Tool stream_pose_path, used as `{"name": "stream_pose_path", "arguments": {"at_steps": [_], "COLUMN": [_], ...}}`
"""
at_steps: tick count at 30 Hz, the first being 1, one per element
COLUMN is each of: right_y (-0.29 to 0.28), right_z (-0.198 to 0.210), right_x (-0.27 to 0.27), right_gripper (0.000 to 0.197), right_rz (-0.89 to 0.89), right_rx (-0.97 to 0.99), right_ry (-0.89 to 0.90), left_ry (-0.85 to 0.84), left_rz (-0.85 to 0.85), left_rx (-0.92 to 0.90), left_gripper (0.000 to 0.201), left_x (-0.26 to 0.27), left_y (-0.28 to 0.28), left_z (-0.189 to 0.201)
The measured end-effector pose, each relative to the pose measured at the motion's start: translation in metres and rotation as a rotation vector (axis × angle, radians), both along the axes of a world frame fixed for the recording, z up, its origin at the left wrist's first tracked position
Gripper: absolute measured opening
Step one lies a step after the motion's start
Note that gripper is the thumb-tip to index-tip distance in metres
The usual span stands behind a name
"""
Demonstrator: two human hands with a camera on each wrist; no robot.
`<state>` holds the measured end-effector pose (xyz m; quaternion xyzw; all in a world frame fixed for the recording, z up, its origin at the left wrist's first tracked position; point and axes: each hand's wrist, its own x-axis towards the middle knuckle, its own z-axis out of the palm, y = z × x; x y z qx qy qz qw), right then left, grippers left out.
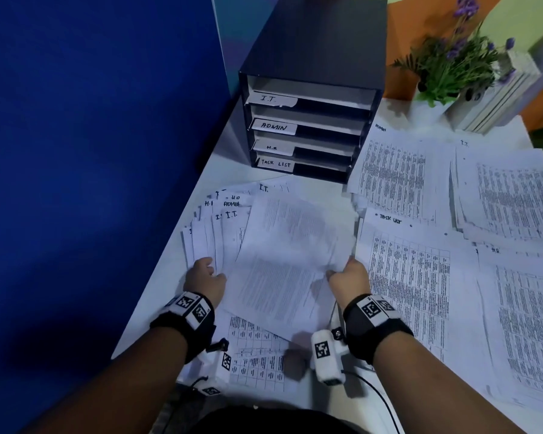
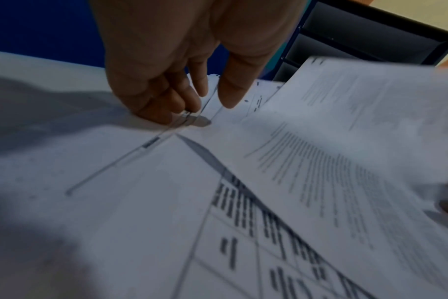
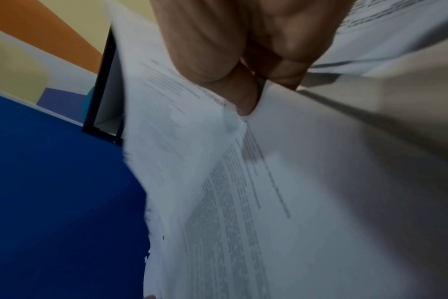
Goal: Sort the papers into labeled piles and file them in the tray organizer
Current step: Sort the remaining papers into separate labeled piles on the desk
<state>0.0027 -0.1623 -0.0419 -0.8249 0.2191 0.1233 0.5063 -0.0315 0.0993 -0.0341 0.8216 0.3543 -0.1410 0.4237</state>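
The head view looks forward and down from above the tabletop (image 1: pixel 157 296), taking in both hands, the papers (image 1: pixel 282 261) and the organizer (image 1: pixel 311 98) at the far edge. The left wrist view sits low and close, looking along the left hand (image 2: pixel 166 66) across the papers (image 2: pixel 320 161) toward the organizer (image 2: pixel 366 38). The right wrist view looks along the right hand (image 3: pixel 243 46), very near the papers (image 3: pixel 243 182). All three share the papers and organizer.

Lifted sheet (image 1: pixel 282 255) blurs with illegible print; right hand (image 1: pixel 348 277) fingers hidden beneath it; plant (image 1: pixel 452 64) cropped
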Motion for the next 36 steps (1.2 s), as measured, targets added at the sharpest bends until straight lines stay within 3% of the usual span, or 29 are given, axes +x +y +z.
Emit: {"name": "stream_pose_path", "arguments": {"at_steps": [7, 13, 17, 20, 23, 29, 36], "right_y": [-0.007, -0.018, -0.026, -0.034, -0.04, -0.035, -0.03], "right_z": [-0.018, -0.018, -0.019, -0.015, -0.015, -0.017, -0.01], "right_x": [0.009, 0.01, 0.013, 0.021, 0.026, 0.02, 0.017], "right_gripper": [0.01, 0.014, 0.042, 0.026, 0.015, 0.004, 0.016], "right_rz": [-0.124, -0.157, -0.125, -0.131, -0.127, -0.023, -0.052], "right_rx": [0.069, 0.266, 0.123, 0.083, 0.082, 0.185, 0.273], "right_ry": [0.067, 0.091, 0.016, -0.018, -0.018, -0.004, -0.078], "left_ry": [-0.006, -0.102, -0.196, -0.189, -0.161, -0.222, -0.34], "left_rz": [0.02, -0.1, -0.039, 0.04, 0.043, 0.1, 0.102], "left_rx": [-0.073, -0.01, 0.034, 0.032, 0.021, -0.147, -0.257], "left_gripper": [0.052, 0.013, 0.015, 0.016, 0.03, 0.047, 0.014], "left_x": [0.008, 0.007, 0.005, 0.008, 0.012, 0.01, 0.009], "left_y": [-0.001, 0.002, 0.003, 0.003, 0.008, 0.008, 0.007], "left_z": [0.0, -0.003, 0.001, 0.008, 0.007, 0.005, 0.005]}}
